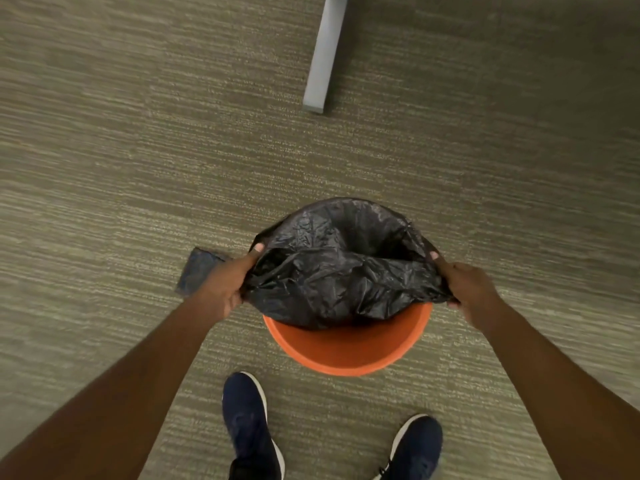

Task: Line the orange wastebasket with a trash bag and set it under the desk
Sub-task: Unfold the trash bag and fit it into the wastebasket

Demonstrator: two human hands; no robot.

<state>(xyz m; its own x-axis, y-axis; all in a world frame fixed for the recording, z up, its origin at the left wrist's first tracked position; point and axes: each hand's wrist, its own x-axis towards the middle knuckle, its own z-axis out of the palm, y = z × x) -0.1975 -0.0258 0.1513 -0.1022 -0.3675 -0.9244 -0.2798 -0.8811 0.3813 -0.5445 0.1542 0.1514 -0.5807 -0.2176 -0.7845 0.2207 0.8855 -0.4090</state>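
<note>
The orange wastebasket (346, 348) stands upright on the carpet just in front of my feet. A black trash bag (339, 268) is spread over its mouth: the far edge wraps the far rim, while the near edge is lifted above the near rim, leaving orange inner wall showing. My left hand (225, 285) grips the bag's edge on the left side. My right hand (467, 289) grips the bag's edge on the right side.
A grey desk foot (323, 60) lies on the carpet beyond the basket, running toward the top edge. A dark folded bag or roll (197, 271) lies on the floor behind my left hand. My two dark shoes (249, 427) stand near the basket.
</note>
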